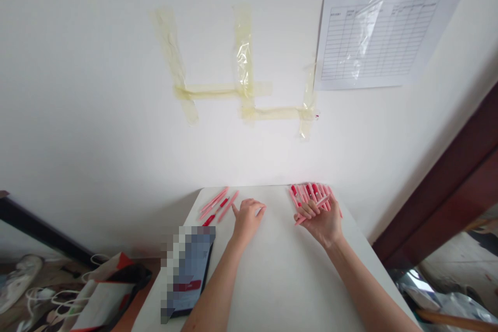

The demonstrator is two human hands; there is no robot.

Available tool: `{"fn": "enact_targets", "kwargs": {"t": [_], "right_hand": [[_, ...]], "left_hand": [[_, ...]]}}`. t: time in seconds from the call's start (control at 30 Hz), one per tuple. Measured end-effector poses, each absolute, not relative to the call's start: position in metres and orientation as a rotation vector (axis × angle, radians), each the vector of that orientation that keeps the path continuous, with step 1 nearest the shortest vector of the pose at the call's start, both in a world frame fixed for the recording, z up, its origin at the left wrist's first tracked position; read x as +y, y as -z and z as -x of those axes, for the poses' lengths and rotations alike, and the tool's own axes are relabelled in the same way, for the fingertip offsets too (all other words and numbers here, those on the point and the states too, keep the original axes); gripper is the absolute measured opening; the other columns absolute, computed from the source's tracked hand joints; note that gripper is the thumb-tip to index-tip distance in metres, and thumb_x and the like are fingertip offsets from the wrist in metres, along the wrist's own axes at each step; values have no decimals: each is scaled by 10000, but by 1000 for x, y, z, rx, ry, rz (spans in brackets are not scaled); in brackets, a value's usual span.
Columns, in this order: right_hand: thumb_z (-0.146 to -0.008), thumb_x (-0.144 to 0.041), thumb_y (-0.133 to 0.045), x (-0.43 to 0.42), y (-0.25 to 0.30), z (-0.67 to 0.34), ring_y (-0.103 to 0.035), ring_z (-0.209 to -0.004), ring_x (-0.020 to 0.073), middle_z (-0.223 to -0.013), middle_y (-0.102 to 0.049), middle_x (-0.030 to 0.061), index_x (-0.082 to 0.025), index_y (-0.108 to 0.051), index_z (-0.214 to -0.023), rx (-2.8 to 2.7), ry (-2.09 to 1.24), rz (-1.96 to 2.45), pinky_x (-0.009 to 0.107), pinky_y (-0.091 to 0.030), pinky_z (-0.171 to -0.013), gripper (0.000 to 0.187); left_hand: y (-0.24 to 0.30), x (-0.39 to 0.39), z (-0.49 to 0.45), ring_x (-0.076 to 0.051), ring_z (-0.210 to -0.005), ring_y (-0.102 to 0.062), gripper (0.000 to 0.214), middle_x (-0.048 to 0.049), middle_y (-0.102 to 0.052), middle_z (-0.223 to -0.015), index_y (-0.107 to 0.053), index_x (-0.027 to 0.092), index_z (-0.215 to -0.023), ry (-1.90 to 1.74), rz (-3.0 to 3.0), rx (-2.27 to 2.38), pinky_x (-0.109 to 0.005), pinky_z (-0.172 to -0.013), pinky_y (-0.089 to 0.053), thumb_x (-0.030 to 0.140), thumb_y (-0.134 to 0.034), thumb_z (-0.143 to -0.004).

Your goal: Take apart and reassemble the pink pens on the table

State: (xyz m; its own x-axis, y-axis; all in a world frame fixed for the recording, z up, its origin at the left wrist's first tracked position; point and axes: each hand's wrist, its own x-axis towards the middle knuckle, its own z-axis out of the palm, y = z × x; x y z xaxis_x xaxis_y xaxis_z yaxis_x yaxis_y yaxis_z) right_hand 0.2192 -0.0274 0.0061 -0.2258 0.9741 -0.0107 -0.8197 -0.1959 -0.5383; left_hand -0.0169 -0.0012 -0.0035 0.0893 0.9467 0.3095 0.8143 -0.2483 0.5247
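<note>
A pink pen (pixel 300 221) lies slantwise across the curled fingers of my right hand (pixel 326 222), which is closed round it with the palm turned up. Just beyond that hand, a row of pink and red pens (pixel 305 194) lies side by side at the table's back right. My left hand (pixel 248 219) is over the table with its thumb and index fingertips together; no object shows between them. To its left lie a few pink pens (pixel 213 203) and a red-and-pink pen (pixel 210 218).
A tablet-like device (pixel 190 275), partly blurred out, lies on the white table (pixel 280 280) beside my left forearm. The table's back edge meets a white wall with yellowed tape (pixel 244 62) and a printed sheet (pixel 373 41). Bags (pixel 105 290) stand on the floor at left.
</note>
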Motion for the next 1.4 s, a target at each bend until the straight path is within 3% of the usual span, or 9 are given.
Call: {"fn": "enact_targets", "kwargs": {"t": [0.1, 0.37, 0.87, 1.03, 1.13, 1.2, 1.3, 1.4], "right_hand": [[-773, -757, -464, -28, -7, -219, -316, -556, 132, -571, -341, -33, -237, -251, -545, -479, -1769, 406, 407, -457, -709, 606], [-767, -632, -519, -27, -6, -219, -318, -553, 128, -569, -337, -34, -234, -249, -544, -507, -1737, 411, 404, -457, -706, 530], [-771, -788, -448, -27, -8, -217, -333, -551, 132, -564, -349, -33, -234, -274, -542, -525, -1733, 435, 422, -467, -708, 624], [-764, -801, -457, -26, -6, -217, -366, -548, 132, -569, -371, -36, -237, -336, -558, -552, -1733, 458, 435, -487, -744, 613], [-748, -796, -489, -25, -4, -218, -426, -565, 146, -599, -441, -26, -243, -453, -616, -598, -1700, 515, 455, -500, -788, 569], [-762, -716, -547, -23, -3, -219, -497, -618, 162, -662, -525, -12, -247, -566, -728, -604, -1675, 550, 461, -506, -822, 470], [-748, -440, -665, -20, -1, -223, -579, -726, 167, -789, -623, -9, -256, -650, -949, -604, -1634, 588, 451, -515, -854, 273], [-666, -206, -721, -15, 3, -227, -598, -737, 146, -835, -650, -31, -274, -652, -1058, -598, -1597, 642, 436, -535, -859, 403]], "left_hand": [[7, 0, 18, -256, -1204, -532, 164, -20, -717, -1080, -729, 300, -910, -920, -2157, 1774, -714, -1102, -41, 280, -568, -887], [7, 1, 18, -258, -1207, -524, 153, -20, -721, -1071, -724, 291, -897, -925, -2141, 1760, -721, -1096, -24, 269, -573, -884], [5, -1, 17, -248, -1227, -526, 174, -26, -714, -1096, -721, 285, -911, -853, -2120, 1756, -710, -1109, 0, 259, -551, -884], [7, -1, 17, -245, -1271, -504, 190, -24, -701, -1148, -709, 288, -947, -824, -2094, 1696, -718, -1103, -7, 235, -539, -880], [5, -2, 16, -253, -1280, -491, 186, -37, -691, -1181, -709, 287, -954, -774, -2087, 1723, -733, -1091, -6, 237, -546, -878], [4, -3, 16, -255, -1281, -489, 181, -39, -688, -1187, -710, 287, -953, -751, -2087, 1744, -735, -1089, -4, 243, -552, -877], [4, -3, 16, -254, -1273, -496, 177, -31, -689, -1182, -711, 292, -947, -753, -2096, 1751, -739, -1086, -4, 243, -556, -877], [5, -2, 16, -252, -1264, -503, 178, -23, -690, -1173, -714, 299, -935, -767, -2106, 1750, -745, -1081, 3, 240, -557, -876]]}}
